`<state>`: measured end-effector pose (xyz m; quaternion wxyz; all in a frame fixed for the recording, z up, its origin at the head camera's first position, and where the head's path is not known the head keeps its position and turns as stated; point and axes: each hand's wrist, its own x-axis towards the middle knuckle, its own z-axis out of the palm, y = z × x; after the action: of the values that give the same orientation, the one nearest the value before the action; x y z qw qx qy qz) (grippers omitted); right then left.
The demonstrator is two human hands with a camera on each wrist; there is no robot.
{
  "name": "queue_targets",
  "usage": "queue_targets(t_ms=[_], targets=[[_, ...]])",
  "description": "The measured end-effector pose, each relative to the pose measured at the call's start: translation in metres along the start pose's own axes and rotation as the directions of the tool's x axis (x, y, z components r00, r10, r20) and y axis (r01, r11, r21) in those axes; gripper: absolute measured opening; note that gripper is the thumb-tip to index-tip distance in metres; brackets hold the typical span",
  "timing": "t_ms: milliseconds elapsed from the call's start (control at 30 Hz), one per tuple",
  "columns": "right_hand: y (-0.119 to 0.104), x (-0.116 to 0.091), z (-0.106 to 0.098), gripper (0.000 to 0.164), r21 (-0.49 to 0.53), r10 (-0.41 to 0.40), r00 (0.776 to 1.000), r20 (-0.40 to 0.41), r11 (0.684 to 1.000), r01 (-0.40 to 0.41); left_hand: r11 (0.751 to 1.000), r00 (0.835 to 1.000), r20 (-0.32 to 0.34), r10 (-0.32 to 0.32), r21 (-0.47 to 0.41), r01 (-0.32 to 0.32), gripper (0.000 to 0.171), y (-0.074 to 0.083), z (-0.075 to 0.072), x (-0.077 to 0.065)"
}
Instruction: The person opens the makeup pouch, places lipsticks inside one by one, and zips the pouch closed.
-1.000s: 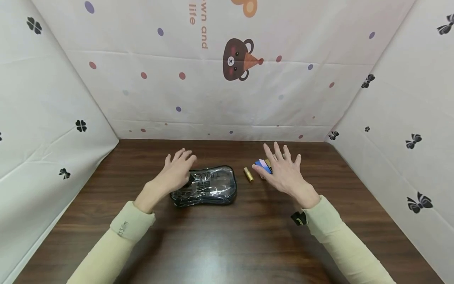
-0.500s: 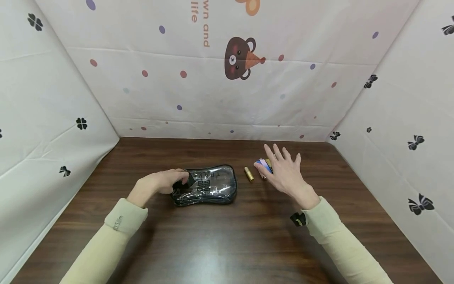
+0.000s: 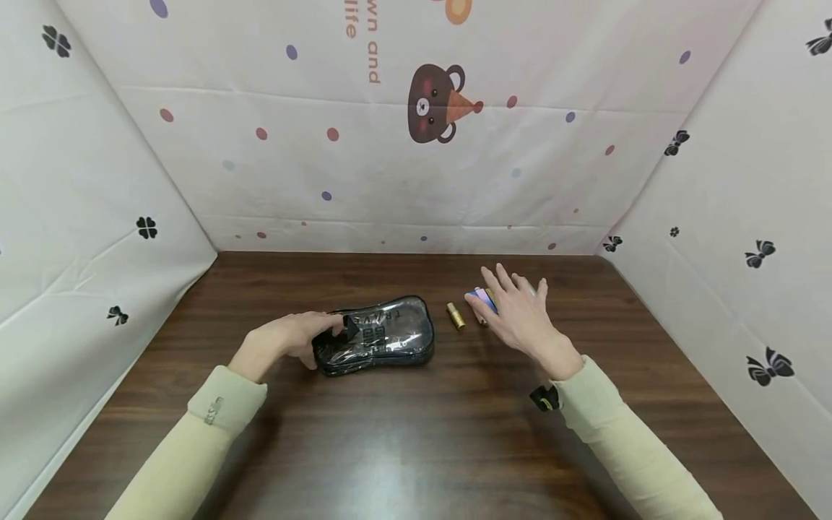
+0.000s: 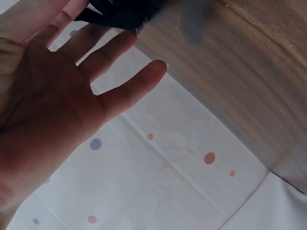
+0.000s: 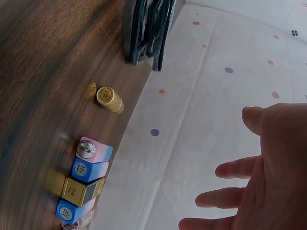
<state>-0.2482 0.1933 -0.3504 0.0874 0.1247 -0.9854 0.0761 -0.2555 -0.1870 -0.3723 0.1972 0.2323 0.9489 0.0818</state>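
Observation:
My left hand (image 3: 282,341) grips the left end of a clear pouch (image 3: 396,328) with black edging and black lettering. In the left wrist view, the fingertips meet a black part (image 4: 120,14) of it, while the little finger sticks out straight. The right hand (image 3: 525,318), fingers spread and holding nothing, hovers over a row of lipstick tubes (image 3: 482,297). The right wrist view shows pink-and-blue tubes (image 5: 88,170) and a square gold tube (image 5: 79,190) side by side. A round gold tube (image 3: 456,316) is between the pouch and that row.
The brown wooden tabletop (image 3: 390,440) reaches to a white dotted backdrop (image 3: 364,173) behind. White patterned sheets (image 3: 84,238) stand along the left and right sides. A black band (image 3: 544,399) shows at the right cuff.
The left hand has come down from above the pouch and taken hold of its left end. The pouch has turned slightly, its right end shifting away. The right hand stays nearly in place.

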Motion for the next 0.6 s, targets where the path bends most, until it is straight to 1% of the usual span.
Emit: queue_targets(t_ms=[67,167,267,333,400,433,533,600], targets=[[-0.001,0.001,0.001,0.077,0.005,-0.002,1.000,-0.004,1.000,0.002,1.000,1.000,-0.011,0.005,-0.001,-0.005,0.065,0.000,0.000,0.000],[-0.001,0.002,0.001,0.077,0.006,-0.003,1.000,-0.006,1.000,0.003,1.000,1.000,-0.019,-0.010,0.011,0.010,0.075,0.004,0.000,0.000],[-0.001,0.002,0.001,0.077,0.005,0.001,1.000,0.004,1.000,-0.001,0.996,1.000,-0.025,-0.006,0.087,0.008,0.081,0.009,0.000,0.001],[-0.001,0.002,0.001,0.077,0.004,0.004,1.000,0.010,1.000,-0.004,0.989,0.999,-0.035,0.009,0.147,-0.004,0.080,0.012,0.001,0.002],[-0.001,0.001,0.002,0.077,0.005,0.006,1.000,0.016,1.000,-0.006,0.982,0.998,-0.057,0.026,0.187,-0.015,0.077,0.012,0.003,0.003],[-0.001,0.001,0.002,0.076,0.004,0.005,1.000,0.016,1.000,-0.005,0.981,0.997,-0.071,0.037,0.193,-0.023,0.074,0.011,0.004,0.004],[0.000,0.001,0.002,0.075,0.007,0.002,1.000,0.012,1.000,-0.002,0.989,0.993,-0.107,0.044,0.145,-0.028,0.067,0.008,0.006,0.004],[0.000,0.001,0.002,0.074,0.009,0.000,1.000,0.012,1.000,0.000,0.992,0.990,-0.125,0.065,0.119,-0.051,0.062,0.005,0.007,0.005]])
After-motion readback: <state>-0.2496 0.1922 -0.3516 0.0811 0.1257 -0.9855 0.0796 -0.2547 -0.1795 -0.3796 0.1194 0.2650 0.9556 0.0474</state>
